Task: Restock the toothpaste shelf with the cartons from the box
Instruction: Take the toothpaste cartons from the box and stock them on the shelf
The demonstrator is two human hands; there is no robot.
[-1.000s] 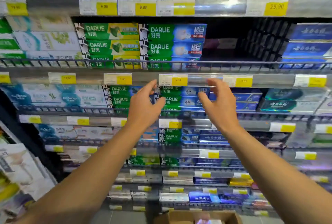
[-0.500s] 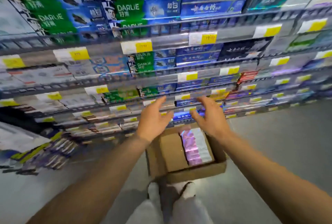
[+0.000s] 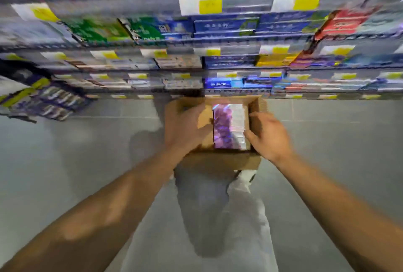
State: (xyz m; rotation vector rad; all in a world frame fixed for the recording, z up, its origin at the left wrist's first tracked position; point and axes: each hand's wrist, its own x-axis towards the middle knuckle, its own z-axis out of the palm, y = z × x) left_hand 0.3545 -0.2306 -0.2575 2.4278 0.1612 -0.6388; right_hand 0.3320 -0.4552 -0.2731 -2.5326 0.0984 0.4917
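Nearest the camera, two bare forearms reach forward and down from the lower corners of the view, and between them hang the person's pale trouser legs [image 3: 229, 217] over a grey tiled floor [image 3: 76, 162]. A white shoe [image 3: 247, 176] shows just below the near wall of the cardboard box.

The cardboard box [image 3: 220, 162] sits on the floor in front of the feet, its top open. The left hand [image 3: 187, 127] lies over the left half of the box, badly smeared by motion blur; its fingers seem to point into the box, but how far they are spread, and whether they touch anything, cannot be told. The right hand [image 3: 269, 135] is at the right side of the box, fingers loosely extended and slightly bent toward the cartons, thumb near the box wall; it does not visibly grip anything, though the blur leaves the contact unclear.

Inside the box, filling its right part, the cartons [image 3: 229, 127] lie stacked with their shiny purple and white faces upward, between the two hands.

Beyond the box rise the shelves [image 3: 218, 42], tier upon tier of toothpaste packs in green, blue, red and yellow, all streaked by blur. Yellow price tags [image 3: 210, 5] run along the front rails.
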